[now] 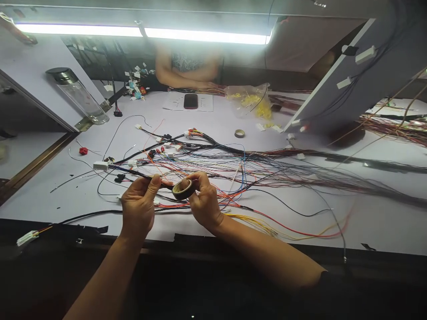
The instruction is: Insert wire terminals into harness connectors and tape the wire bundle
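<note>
My left hand [138, 204] pinches a black-wrapped branch of a wire harness [133, 171] between thumb and fingers. That branch runs up left to a white connector [100, 166]. Close to its right, my right hand [205, 200] grips a roll of black tape [183, 190], with fingers through and around the ring. The tape roll is right at the harness branch; whether a strip joins them I cannot tell. Behind and to the right, many thin loose wires [227, 166] spread across the white table. A red connector [83, 151] lies at the left.
A second tape roll [239, 133] lies farther back, near a bag of yellow parts [251, 102]. A phone [191, 101] rests on paper. A glass bottle [78, 95] stands at the left panel. Another person's arms [183, 78] are across the table. Yellow wires [253, 222] lie near the front edge.
</note>
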A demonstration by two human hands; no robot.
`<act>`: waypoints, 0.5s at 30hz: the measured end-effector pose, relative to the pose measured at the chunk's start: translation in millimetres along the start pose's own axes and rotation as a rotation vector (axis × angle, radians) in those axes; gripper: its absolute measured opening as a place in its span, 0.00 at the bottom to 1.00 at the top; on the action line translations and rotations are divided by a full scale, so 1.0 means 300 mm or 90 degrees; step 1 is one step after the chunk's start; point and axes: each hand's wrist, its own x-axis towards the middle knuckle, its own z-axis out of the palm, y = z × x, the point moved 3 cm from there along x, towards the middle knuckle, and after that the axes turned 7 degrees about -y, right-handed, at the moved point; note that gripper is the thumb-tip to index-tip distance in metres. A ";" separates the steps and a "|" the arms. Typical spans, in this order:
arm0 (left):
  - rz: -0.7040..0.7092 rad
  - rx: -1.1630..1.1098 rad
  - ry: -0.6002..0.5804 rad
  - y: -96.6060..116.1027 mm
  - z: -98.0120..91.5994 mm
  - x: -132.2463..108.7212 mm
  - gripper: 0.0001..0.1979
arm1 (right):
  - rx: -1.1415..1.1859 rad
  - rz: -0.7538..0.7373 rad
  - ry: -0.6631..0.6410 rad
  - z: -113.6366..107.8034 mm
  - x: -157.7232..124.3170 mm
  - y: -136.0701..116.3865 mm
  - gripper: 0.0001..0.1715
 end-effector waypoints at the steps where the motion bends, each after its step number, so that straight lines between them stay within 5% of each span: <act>1: -0.014 -0.003 -0.012 -0.001 -0.002 -0.004 0.10 | 0.013 0.019 -0.012 0.005 0.005 0.007 0.08; 7: -0.139 -0.003 -0.082 -0.046 -0.003 -0.047 0.15 | 0.046 -0.001 -0.023 0.016 0.020 0.008 0.08; 15: 0.011 0.139 0.000 -0.043 -0.027 -0.060 0.09 | 0.075 0.167 -0.153 0.036 0.046 0.072 0.03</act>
